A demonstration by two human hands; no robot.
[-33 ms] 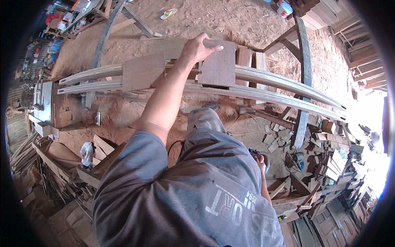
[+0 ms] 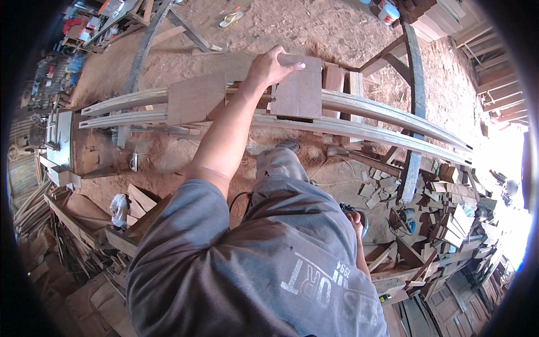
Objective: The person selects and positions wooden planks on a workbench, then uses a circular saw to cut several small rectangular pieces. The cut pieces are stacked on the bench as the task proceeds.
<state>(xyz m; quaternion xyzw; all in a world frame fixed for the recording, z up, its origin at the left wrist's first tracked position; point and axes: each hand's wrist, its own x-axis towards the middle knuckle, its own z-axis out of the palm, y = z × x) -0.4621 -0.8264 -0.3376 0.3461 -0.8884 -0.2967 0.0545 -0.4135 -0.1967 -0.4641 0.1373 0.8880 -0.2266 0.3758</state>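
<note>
My left hand (image 2: 271, 68) grips a flat brown wooden board (image 2: 297, 92) by its upper left part, with the thumb across the face and the other fingers mostly hidden behind. The board rests against a pair of long, pale strip stacks (image 2: 382, 112) running left to right. A second flat board (image 2: 196, 98) sits on the same stacks, left of my forearm. Low at my right side, partly covered by my shirt, my right hand (image 2: 355, 219) is closed around a dark and greyish thing (image 2: 365, 223) whose kind I cannot make out.
A sawhorse-like wooden support (image 2: 414, 95) bears the stacks at the right, and a slanting beam (image 2: 140, 62) stands at the left. Wood offcuts (image 2: 449, 219) lie heaped at the right. A sandal (image 2: 231, 19) and a white bucket (image 2: 388, 14) are on the sandy ground beyond.
</note>
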